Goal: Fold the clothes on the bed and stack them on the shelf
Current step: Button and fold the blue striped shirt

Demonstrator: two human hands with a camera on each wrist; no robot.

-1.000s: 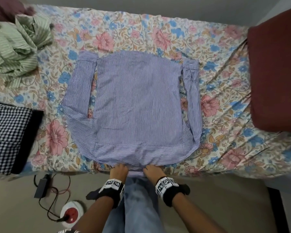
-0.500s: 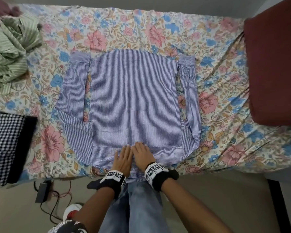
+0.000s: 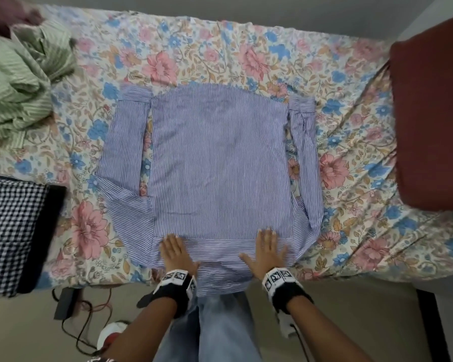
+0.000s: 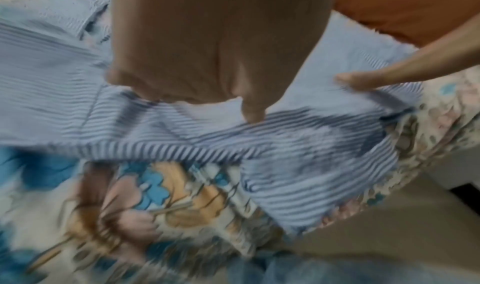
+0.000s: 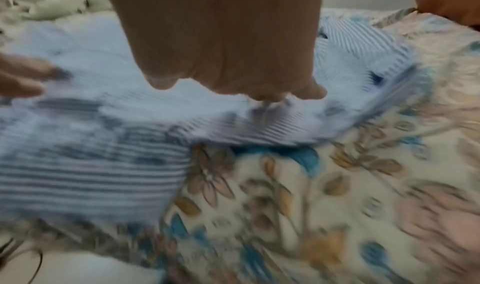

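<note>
Both wrist views are motion-blurred. In the centre of the head view, the left hand [image 3: 174, 250] and right hand [image 3: 267, 250] press flat, fingers straight, on the striped shirt's [image 3: 220, 158] near hem on the floral bed [image 3: 351, 231].

wrist views blurred | checked cloth [image 3: 8, 231] cut off left

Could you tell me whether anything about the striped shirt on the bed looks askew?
Slightly: the blue striped shirt lies flat, but its near edge hangs off the bed, and its sleeves lie unevenly, the one on the picture's left kinked outward.
</note>
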